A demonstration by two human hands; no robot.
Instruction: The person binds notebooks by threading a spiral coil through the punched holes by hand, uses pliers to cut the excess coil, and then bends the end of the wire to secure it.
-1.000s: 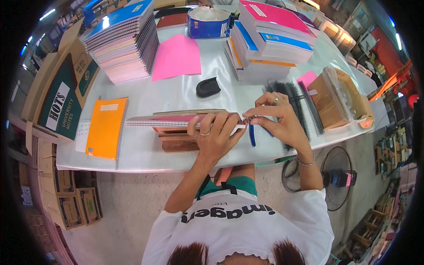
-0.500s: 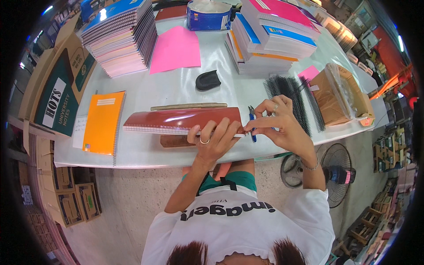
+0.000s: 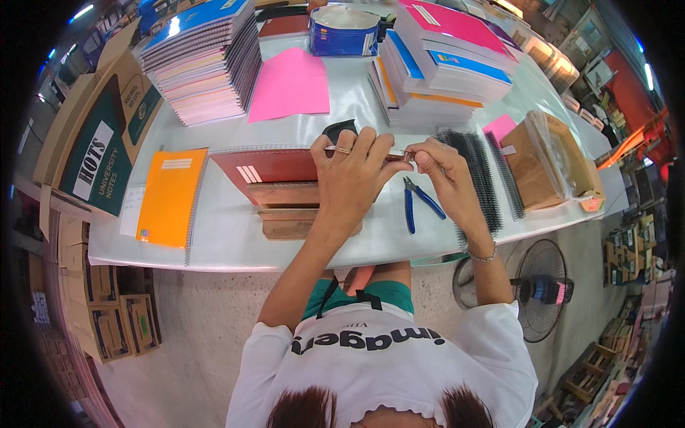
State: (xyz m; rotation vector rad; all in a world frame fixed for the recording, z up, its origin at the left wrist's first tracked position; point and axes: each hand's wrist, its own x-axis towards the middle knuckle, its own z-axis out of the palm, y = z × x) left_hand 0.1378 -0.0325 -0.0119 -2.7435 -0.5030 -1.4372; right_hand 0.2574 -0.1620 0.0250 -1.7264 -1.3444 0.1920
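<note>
A maroon notebook (image 3: pixel 267 165) leans up against a wooden block (image 3: pixel 282 193), its punched edge with the coil along the top. My left hand (image 3: pixel 357 175) closes over that edge near its right end, with the fingers behind and the thumb in front. At the right corner, a short dark coil end (image 3: pixel 409 155) sticks out past the cover. My right hand (image 3: pixel 451 175) pinches this end between thumb and fingertips. Blue-handled cutting pliers (image 3: pixel 421 203) lie with handles apart on the table below my hands. A black curved piece (image 3: pixel 340 130) is partly hidden behind my left hand.
An orange notebook (image 3: pixel 171 196) lies left. Notebook stacks (image 3: pixel 207 78) and page blocks (image 3: pixel 435 85) stand at the back, with a pink sheet (image 3: pixel 291 85) between. Loose black coils (image 3: pixel 474 175) and an open cardboard box (image 3: pixel 546 157) sit right. A fan (image 3: pixel 542 285) stands beyond the table edge.
The notebook has turned from its coil edge facing me to standing with that edge on top. Both hands have moved up and away from me. The pliers now show fully.
</note>
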